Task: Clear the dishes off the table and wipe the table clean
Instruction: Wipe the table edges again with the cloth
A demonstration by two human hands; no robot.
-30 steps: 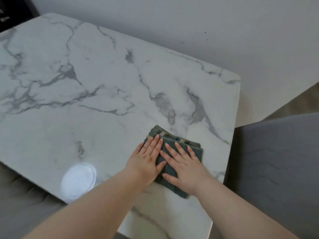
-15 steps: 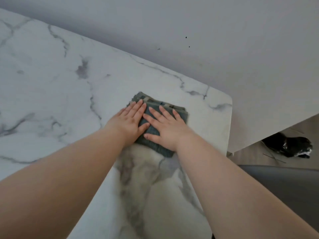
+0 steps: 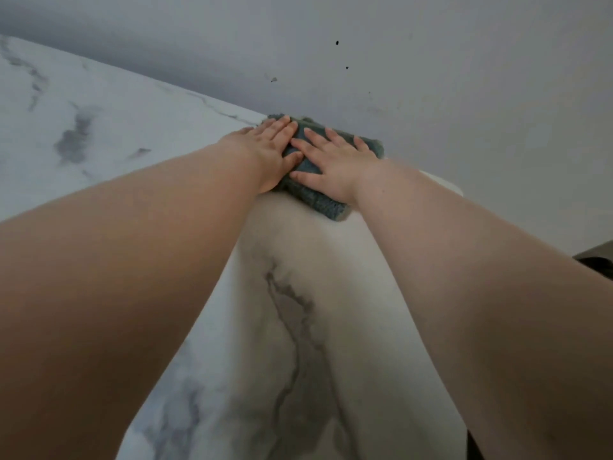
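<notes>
Folded grey-green terry cloth: at far edge of white grey-veined marble table. Left hand, right hand: flat, fingers spread, pressing cloth, gripping nothing. Advice: even pressure, overlapping strokes.

Fuzzy terry cloth lies on the smooth, grey-veined marble table.
</notes>
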